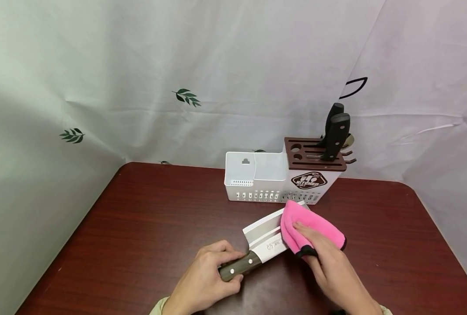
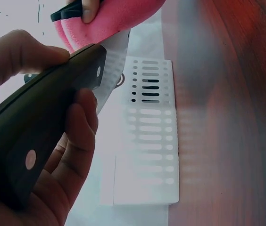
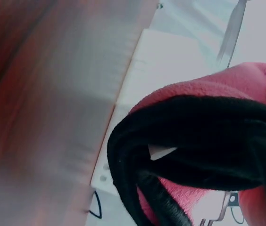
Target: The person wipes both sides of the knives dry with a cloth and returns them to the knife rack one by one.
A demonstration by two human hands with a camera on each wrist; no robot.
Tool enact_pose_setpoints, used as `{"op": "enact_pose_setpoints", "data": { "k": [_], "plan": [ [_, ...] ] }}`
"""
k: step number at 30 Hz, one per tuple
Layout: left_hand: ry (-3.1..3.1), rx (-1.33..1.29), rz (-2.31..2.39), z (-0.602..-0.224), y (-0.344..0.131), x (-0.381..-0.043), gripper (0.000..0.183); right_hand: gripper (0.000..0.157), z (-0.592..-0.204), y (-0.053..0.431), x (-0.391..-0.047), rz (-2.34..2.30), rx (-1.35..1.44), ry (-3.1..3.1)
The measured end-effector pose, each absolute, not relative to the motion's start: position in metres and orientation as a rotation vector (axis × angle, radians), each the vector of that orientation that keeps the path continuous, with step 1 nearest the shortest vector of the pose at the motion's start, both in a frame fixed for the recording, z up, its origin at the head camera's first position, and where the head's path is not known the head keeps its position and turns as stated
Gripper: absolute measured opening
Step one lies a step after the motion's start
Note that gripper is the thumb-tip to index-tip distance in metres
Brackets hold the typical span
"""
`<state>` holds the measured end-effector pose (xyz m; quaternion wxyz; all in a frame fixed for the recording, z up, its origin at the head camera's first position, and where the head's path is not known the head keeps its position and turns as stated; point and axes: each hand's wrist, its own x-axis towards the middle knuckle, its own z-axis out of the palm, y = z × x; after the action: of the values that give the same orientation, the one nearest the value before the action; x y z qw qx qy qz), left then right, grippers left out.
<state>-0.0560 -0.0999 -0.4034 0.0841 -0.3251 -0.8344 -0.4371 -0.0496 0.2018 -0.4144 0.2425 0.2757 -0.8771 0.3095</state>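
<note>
My left hand (image 1: 205, 273) grips the dark wooden handle (image 1: 240, 266) of a cleaver (image 1: 270, 238). Its broad metal blade points up and to the right, over the front of the table. A pink cloth (image 1: 310, 225) with black edging is folded over the far part of the blade and hides it. My right hand (image 1: 328, 262) holds the cloth against the blade from the right. In the left wrist view, thumb and fingers close around the handle (image 2: 43, 94). The right wrist view shows the cloth's black edging (image 3: 194, 117) looped, with pink plush around it.
Behind the cleaver stands a white kitchen rack (image 1: 257, 175) with perforated walls and a brown slotted top (image 1: 296, 164). Black-handled knives (image 1: 337, 133) stand in its slots, and hooks (image 1: 350, 161) stick out at the right. A white curtain (image 1: 138, 65) surrounds the dark red table (image 1: 146, 218).
</note>
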Motion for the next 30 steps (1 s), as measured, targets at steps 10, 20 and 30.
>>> {"op": "enact_pose_setpoints", "data": {
  "k": [10, 20, 30],
  "plan": [
    [-2.461, -1.02, -1.359, -0.402, -0.1, -0.055, 0.044, 0.04, -0.414, 0.227, -0.047, 0.879, 0.318, -2.275],
    [-2.415, -1.019, -1.461, -0.401, -0.1, -0.056, 0.043, 0.026, -0.399, 0.231, -0.044, 1.426, -0.209, -2.066],
    [-2.369, -1.018, -1.497, -0.402, -0.1, -0.055, 0.046, 0.031, -0.413, 0.248, -0.049, 2.55, -0.016, -1.205]
  ]
}}
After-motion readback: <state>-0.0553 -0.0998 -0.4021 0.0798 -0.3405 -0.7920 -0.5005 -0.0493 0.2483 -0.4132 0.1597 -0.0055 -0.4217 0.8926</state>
